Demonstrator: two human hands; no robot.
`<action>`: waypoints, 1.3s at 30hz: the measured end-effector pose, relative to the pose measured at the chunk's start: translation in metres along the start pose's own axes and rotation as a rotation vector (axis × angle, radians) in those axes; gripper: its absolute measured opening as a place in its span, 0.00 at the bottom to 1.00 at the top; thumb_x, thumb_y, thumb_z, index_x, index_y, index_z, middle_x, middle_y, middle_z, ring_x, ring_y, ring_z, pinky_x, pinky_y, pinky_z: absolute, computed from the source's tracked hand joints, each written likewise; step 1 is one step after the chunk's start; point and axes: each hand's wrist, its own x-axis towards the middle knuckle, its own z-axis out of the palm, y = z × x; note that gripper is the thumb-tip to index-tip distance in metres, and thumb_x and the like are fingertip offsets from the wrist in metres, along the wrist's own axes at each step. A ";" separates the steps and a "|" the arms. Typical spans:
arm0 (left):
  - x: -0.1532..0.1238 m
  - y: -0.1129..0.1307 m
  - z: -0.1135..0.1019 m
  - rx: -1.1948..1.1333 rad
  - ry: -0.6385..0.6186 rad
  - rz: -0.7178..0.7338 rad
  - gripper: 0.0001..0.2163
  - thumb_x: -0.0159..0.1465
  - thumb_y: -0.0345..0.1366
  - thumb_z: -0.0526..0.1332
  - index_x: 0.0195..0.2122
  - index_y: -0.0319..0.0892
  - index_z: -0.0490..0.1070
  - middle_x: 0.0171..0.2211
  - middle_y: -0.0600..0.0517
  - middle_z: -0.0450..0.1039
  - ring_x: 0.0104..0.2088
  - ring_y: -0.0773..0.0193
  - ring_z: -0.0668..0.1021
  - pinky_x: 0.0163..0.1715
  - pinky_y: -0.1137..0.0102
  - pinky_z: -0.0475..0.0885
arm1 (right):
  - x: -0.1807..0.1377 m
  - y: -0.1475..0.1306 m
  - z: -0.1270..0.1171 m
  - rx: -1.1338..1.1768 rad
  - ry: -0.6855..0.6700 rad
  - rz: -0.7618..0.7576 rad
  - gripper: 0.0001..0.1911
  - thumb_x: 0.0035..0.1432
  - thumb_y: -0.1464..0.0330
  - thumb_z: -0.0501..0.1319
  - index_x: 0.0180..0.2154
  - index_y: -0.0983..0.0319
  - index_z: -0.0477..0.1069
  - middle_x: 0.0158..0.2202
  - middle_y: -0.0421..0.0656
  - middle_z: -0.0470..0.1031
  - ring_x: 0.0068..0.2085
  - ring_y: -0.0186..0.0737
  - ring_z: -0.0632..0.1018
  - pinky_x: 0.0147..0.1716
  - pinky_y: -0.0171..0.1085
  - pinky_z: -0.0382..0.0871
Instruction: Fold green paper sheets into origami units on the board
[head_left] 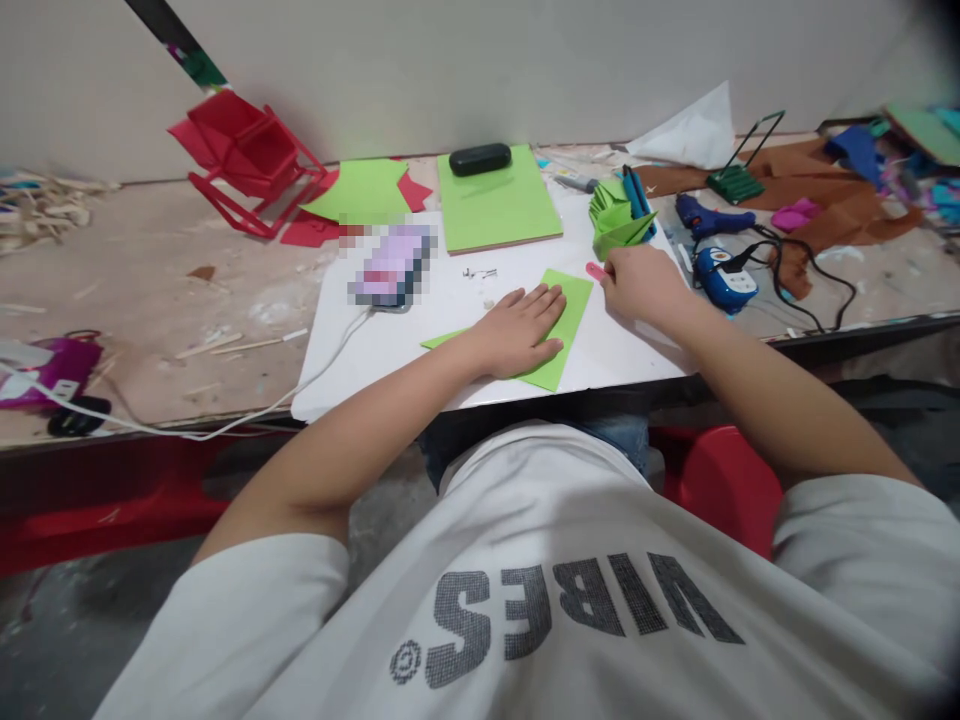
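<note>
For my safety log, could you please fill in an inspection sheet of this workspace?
Surface: white board on a wooden table.
Job's things: green paper on the board, pink stick.
Clutter: red toy chair, pile of sticks, black case, blue glue gun.
Hands: left hand flat on the green paper; right hand holds the pink stick.
Cables: white cable at the phone; black cable looped at right.
Surroundings: pale wall behind the table; red seat below.
</note>
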 end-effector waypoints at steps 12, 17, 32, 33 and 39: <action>0.002 0.001 0.007 -0.003 0.071 -0.109 0.36 0.86 0.47 0.44 0.91 0.39 0.51 0.92 0.38 0.43 0.92 0.41 0.51 0.90 0.40 0.51 | -0.029 -0.007 0.006 0.084 0.028 -0.388 0.13 0.80 0.69 0.60 0.52 0.61 0.84 0.50 0.56 0.87 0.48 0.56 0.83 0.44 0.47 0.64; 0.002 0.001 0.006 0.003 0.049 -0.113 0.36 0.86 0.47 0.43 0.91 0.39 0.50 0.93 0.39 0.41 0.92 0.41 0.49 0.90 0.40 0.49 | -0.049 -0.017 0.005 0.135 0.002 -0.523 0.14 0.84 0.66 0.59 0.53 0.61 0.84 0.51 0.55 0.86 0.49 0.56 0.82 0.46 0.47 0.64; 0.001 -0.002 0.006 0.009 0.027 -0.097 0.37 0.85 0.44 0.46 0.92 0.37 0.47 0.93 0.38 0.38 0.93 0.43 0.48 0.90 0.43 0.48 | -0.087 -0.054 0.000 0.337 -0.006 -0.956 0.08 0.78 0.75 0.64 0.47 0.61 0.84 0.46 0.52 0.83 0.47 0.52 0.79 0.46 0.44 0.65; 0.001 -0.002 0.006 0.002 0.030 -0.100 0.37 0.85 0.44 0.46 0.92 0.38 0.47 0.93 0.39 0.39 0.93 0.43 0.48 0.90 0.43 0.48 | -0.089 -0.056 -0.001 0.328 -0.012 -0.977 0.09 0.78 0.76 0.64 0.47 0.61 0.84 0.45 0.51 0.82 0.47 0.52 0.78 0.46 0.44 0.65; 0.002 0.000 0.006 -0.038 0.054 -0.126 0.35 0.85 0.44 0.48 0.91 0.40 0.51 0.93 0.40 0.41 0.93 0.43 0.48 0.91 0.43 0.48 | -0.102 -0.046 -0.010 0.313 -0.007 -1.010 0.17 0.71 0.81 0.63 0.52 0.60 0.85 0.47 0.51 0.83 0.47 0.53 0.79 0.47 0.45 0.67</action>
